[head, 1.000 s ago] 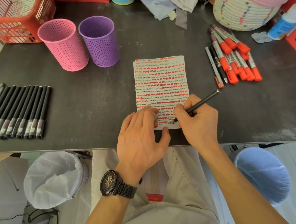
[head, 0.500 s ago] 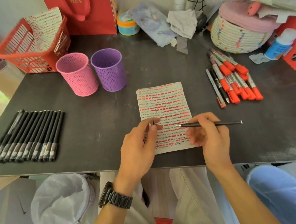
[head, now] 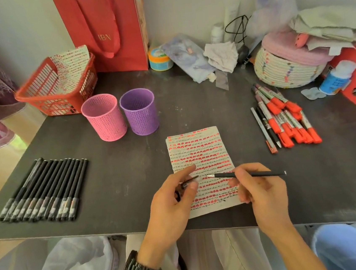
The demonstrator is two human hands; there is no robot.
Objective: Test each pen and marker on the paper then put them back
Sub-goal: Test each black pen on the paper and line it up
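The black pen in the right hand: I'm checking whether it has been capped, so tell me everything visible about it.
The black pen is slim, with a dark barrel that looks plastic and a bare silvery tip: uncapped. It lies nearly level, tip pointing left, seemingly lifted off the paper. The right hand pinches it near the front; its rear sticks out rightward. The left hand holds what looks like its cap, just short of the tip.

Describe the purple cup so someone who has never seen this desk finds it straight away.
Find the tall red bag against the wall at the back of the dark table. Just in front of it two perforated cups stand side by side. The purple cup is the right-hand one; its twin, the pink cup, stands nearer the red basket.
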